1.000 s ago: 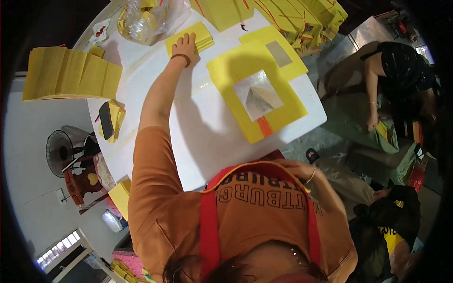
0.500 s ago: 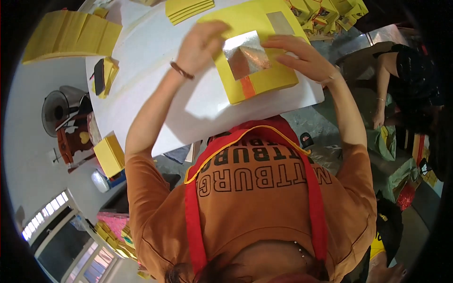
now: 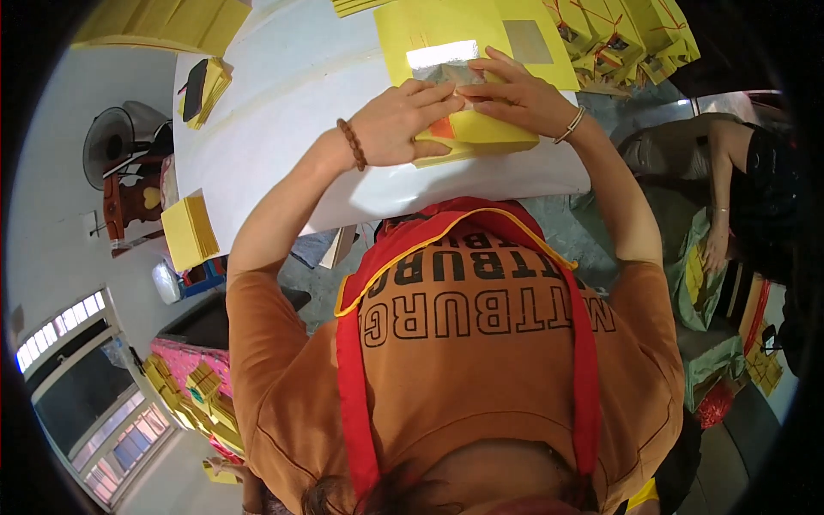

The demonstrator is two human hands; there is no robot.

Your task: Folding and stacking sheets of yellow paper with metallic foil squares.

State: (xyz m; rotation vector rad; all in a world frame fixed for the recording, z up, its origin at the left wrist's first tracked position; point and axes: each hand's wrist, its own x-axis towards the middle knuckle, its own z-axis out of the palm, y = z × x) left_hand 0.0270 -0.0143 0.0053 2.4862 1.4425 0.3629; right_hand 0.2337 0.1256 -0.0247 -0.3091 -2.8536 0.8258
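A thick stack of yellow paper [image 3: 493, 133] lies near the table's front edge, with a shiny silver foil square [image 3: 442, 55] on its top sheet. Across the near part of the foil lies my left hand [image 3: 403, 120], fingers stretched out, its thumb reaching down by the stack's near edge. My right hand [image 3: 519, 96] rests on the foil's right side, fingers extended toward the left fingertips. Both palms hide the foil's lower half. An orange-red patch [image 3: 442, 129] shows between the left fingers and thumb. Beyond the right hand, a grey square [image 3: 529, 41] sits on yellow paper.
On the white table [image 3: 275, 94], a dark phone-like object [image 3: 196, 90] rests against a small yellow stack. Another yellow stack [image 3: 189, 230] stands at the left corner. Red-stringed yellow bundles [image 3: 631, 34] are at far right. A person's arm [image 3: 725, 180] reaches to a green bag [image 3: 697, 287].
Both hands have moved inward and nearer, from the foil's edges onto its near part. The left fingers have spread out over it. My view has shifted slightly.
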